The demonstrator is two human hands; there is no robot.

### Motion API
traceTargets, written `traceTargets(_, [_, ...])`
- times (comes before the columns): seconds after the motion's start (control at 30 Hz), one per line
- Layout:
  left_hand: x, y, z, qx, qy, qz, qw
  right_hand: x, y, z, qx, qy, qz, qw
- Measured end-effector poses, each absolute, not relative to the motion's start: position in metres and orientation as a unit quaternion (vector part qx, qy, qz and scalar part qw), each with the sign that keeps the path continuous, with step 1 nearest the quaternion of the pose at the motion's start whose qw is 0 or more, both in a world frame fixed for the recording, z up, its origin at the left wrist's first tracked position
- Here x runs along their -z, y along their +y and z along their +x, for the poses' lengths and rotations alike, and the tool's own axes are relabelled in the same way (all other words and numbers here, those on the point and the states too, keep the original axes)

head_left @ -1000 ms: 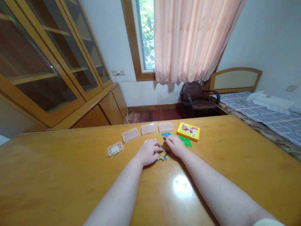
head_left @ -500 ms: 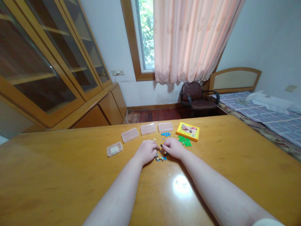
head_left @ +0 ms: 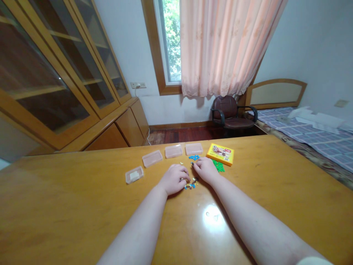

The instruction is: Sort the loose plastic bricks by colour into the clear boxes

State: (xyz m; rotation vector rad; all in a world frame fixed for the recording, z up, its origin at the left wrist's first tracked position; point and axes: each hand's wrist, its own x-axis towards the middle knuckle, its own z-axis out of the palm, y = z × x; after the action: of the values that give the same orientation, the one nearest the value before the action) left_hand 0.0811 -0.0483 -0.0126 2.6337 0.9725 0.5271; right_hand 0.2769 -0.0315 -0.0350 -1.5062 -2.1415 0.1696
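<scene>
Pieces (head_left: 191,186) of mixed colours lie in a small heap on the desk (head_left: 110,206), in from its far edge, as we see from the head camera. Our left hand (head_left: 173,179) rests just beside the heap, fingers curled; we cannot tell whether they grip anything. Our right hand (head_left: 205,170) has thumb and forefinger together on a dark piece (head_left: 192,164), nearer the far edge than the heap. Just past it lie blue pieces (head_left: 194,157), and green pieces (head_left: 220,166) sit partly behind that hand. Along the far edge we have three clear tubs (head_left: 173,151) and a yellow box (head_left: 220,154), the box nearest the far right corner. Toward the left edge, a smaller tub (head_left: 134,175) holds something white.
</scene>
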Motion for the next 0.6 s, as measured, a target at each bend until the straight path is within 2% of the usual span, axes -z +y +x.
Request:
traceTargets(0.17, [0.0156,-0.0493,0.0817,-0.166,0.276,0.930,0.174,0.0313,-0.0333,0.2758,-0.122,-0.787,-0.537,0.279])
traceTargets(0.33, [0.0166,-0.0480,0.0802,-0.184,0.315,0.914,0.179,0.0290,-0.0376,0.2725,-0.189,-0.813,-0.493,0.244])
traceTargets(0.6, [0.0176,-0.0484,0.0824,-0.165,0.277,0.928,0.186,0.0306,-0.0380,0.2731,-0.223,-0.829,-0.450,0.246])
